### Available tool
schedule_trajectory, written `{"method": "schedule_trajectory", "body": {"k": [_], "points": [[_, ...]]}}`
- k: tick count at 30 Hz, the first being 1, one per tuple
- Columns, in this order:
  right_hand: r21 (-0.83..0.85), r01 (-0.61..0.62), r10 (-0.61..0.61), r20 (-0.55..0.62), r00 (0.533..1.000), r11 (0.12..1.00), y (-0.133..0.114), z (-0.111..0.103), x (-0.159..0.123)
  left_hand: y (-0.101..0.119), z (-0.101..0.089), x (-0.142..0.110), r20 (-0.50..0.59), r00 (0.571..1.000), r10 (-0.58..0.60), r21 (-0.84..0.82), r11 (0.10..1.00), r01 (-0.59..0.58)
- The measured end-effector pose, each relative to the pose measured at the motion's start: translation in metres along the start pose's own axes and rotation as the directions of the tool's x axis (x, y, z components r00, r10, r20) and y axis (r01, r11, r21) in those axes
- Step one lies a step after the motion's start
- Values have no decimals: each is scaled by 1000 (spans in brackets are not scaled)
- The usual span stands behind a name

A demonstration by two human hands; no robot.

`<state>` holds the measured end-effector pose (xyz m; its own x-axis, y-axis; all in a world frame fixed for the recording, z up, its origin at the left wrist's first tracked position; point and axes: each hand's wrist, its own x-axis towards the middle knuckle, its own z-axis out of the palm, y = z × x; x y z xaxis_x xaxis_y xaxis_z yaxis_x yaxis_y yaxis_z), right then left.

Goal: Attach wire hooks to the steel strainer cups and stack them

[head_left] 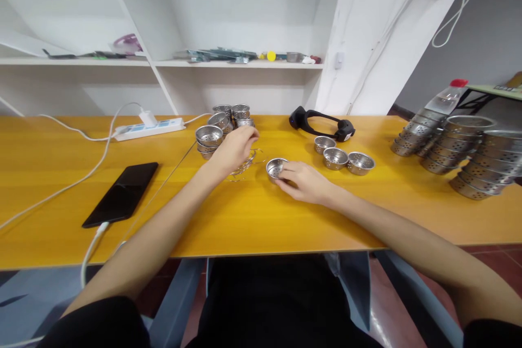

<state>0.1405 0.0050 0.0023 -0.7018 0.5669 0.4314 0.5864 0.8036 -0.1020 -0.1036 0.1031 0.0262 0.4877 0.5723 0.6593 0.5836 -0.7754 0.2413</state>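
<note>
Near the middle of the table my right hand point(305, 181) is closed on the side of a small perforated metal cup point(275, 166), which sits upright on the tabletop. Its fingers reach over the cup's right rim. My left hand point(237, 147) hovers over a small heap of thin bent wire pieces point(245, 165), its fingers pinched together. Whatever the left fingers hold, if anything, is too small to make out. Just left of that hand are short stacks of perforated cups point(209, 136). Three more cups point(335, 158) stand apart to the right.
Tall stacks of perforated cups point(459, 144) and a red-capped bottle point(444, 99) stand at the right. Behind is a black headband-like device point(322, 122). A phone point(121, 194) with a cable and a power strip point(150, 129) lie left. White shelving point(240, 64) rises behind the table.
</note>
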Motion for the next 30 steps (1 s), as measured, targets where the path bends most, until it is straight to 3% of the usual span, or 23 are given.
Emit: {"method": "schedule_trajectory", "body": {"k": [3,7,10,13,15,19,22,28,30], "points": [[18,-18,18,-28,999,1000,-1,-2,0,17,3,2,-85,991,-104,-286,955,76],[63,-75,87,-201,976,995,-3,-9,0,47,9,0,-25,967,-254,-656,734,176],[145,-126,173,-377,910,981,-6,-17,1,63,13,-1,-2,964,-264,-775,610,166],[240,-144,238,-425,874,960,-7,-23,1,70,15,-2,9,971,-238,-829,542,140],[303,-156,274,-399,875,940,-6,-26,1,72,17,-4,4,978,-207,-827,550,119],[442,-181,343,-319,884,879,1,-27,2,78,18,-8,-41,992,-122,-738,672,52],[578,-162,359,-244,901,800,3,-28,3,82,15,-10,-44,997,-71,-705,709,19],[849,-243,400,40,916,470,-4,-33,3,85,7,-11,3,999,53,-699,714,-36],[892,-238,403,70,913,384,-4,-35,3,84,6,-10,-4,999,54,-730,682,-40]]}}
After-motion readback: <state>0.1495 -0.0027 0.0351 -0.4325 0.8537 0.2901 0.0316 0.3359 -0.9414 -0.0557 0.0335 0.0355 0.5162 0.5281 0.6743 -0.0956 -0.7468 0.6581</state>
